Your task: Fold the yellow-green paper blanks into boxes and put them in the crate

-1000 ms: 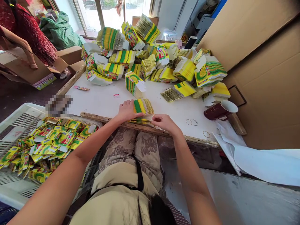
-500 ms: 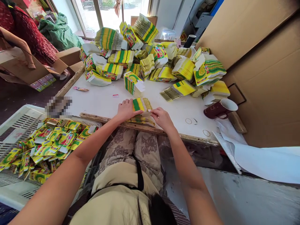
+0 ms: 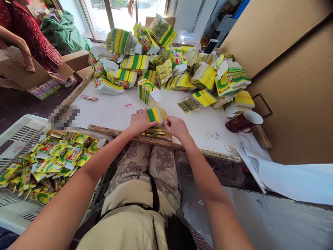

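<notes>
A stack of flattened yellow-and-green cartons point(image 3: 154, 116) stands near the table's front edge. My left hand point(image 3: 140, 121) is closed over its left end, thumb along the front side and fingers over the top. At the right end, my right hand point(image 3: 176, 127) pinches a pale end flap of a carton, the fingertips partly hidden. Below and in front of the hands, more flat cartons point(image 3: 157, 133) lie fanned against the wooden edge strip. Just beyond the hands is another bundle of cartons point(image 3: 147, 93) with white flaps.
Carton bundles point(image 3: 179, 62) are heaped across the back. A maroon mug point(image 3: 238, 122) stands at right, near rubber bands point(image 3: 208, 134). At left, a white plastic crate point(image 3: 15, 128) holds small cartons. Another person's hand point(image 3: 29, 66) is at a cardboard box point(image 3: 15, 69).
My right hand has shifted slightly left, its fingers now closer against the stack's end. My left hand stays in place. The other person's hand has moved a little up and left.
</notes>
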A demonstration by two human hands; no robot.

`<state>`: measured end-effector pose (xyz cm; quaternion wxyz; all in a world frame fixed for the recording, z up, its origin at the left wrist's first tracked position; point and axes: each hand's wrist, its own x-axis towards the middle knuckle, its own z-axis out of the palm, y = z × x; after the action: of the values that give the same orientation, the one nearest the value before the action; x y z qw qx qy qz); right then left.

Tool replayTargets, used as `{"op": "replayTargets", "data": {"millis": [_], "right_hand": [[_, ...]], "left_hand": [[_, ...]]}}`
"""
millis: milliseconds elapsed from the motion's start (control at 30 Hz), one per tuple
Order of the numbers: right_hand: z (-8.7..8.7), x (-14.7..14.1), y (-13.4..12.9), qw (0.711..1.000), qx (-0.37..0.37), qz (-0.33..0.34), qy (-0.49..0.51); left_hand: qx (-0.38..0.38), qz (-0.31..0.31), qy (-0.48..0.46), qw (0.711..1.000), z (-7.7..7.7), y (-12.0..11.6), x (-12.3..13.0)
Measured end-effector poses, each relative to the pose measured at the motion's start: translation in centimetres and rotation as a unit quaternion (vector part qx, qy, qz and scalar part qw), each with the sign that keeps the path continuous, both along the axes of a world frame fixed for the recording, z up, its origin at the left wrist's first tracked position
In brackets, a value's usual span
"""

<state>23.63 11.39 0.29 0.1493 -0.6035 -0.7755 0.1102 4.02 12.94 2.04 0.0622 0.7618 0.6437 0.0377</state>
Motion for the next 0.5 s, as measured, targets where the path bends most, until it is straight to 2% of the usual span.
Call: {"op": "replayTargets", "data": {"millis": [167,267,400,500], "right_hand": [[-0.2,-1.2,0.2,0.998,-0.033,-0.059,0.015],[-0.6,-1.6,0.3,0.995,-0.056,-0.070,0.044],[-1.2,-1.7,0.3,0.986,-0.092,-0.068,0.125],[-1.8,-2.1,-0.2,0.965,-0.138,-0.058,0.216]], "left_hand": [[0.003,-0.023,0.002,1.000,0.0,-0.5,0.0],[0.005,-0.028,0.007,1.000,0.0,-0.6,0.0],[0.014,-0.032,0.010,0.999,-0.1,-0.7,0.1],[0.016,-0.033,0.009,0.999,-0.2,-0.7,0.1]]}}
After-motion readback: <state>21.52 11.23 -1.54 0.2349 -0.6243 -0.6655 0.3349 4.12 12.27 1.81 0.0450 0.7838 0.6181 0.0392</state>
